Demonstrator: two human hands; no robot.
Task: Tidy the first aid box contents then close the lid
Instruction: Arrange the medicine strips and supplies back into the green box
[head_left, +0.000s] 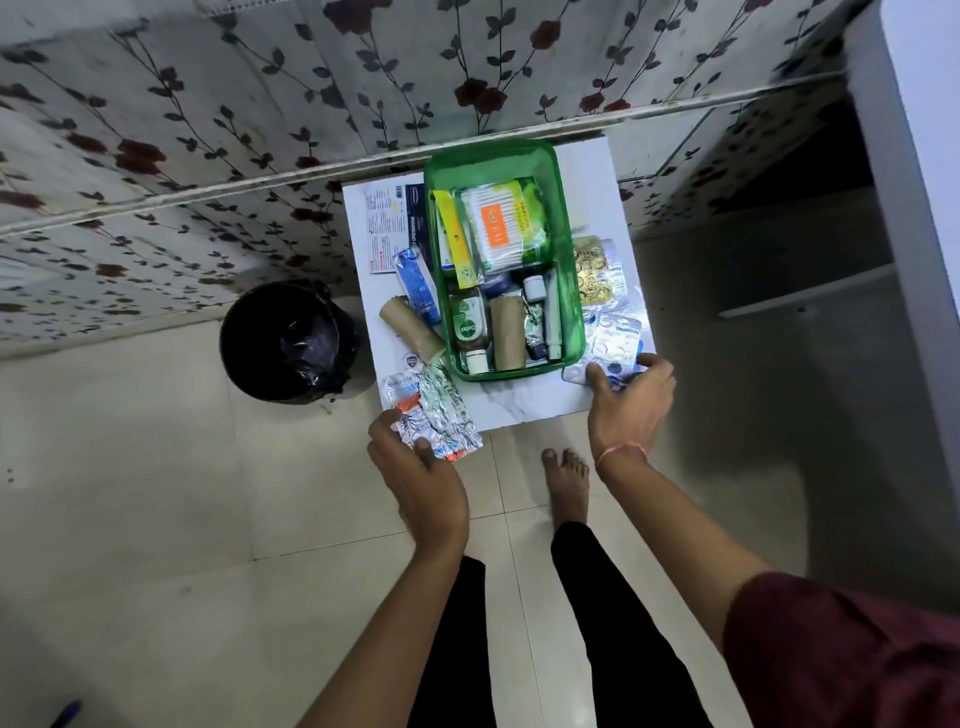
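A person's left hand (415, 467) pinched a loose stack of foil blister strips (436, 410) at the near-left corner of the white surface (524, 405), thumb on top, the strips' long axis running away from the body and angling toward the open green first aid box (571, 291), which lay up and to the right of that grip. On the box's far side, the right hand (631, 400) pressed spread fingers onto more blister packs (613, 343) just beside the box wall; whether it had them gripped could not be told. No lid was visible.
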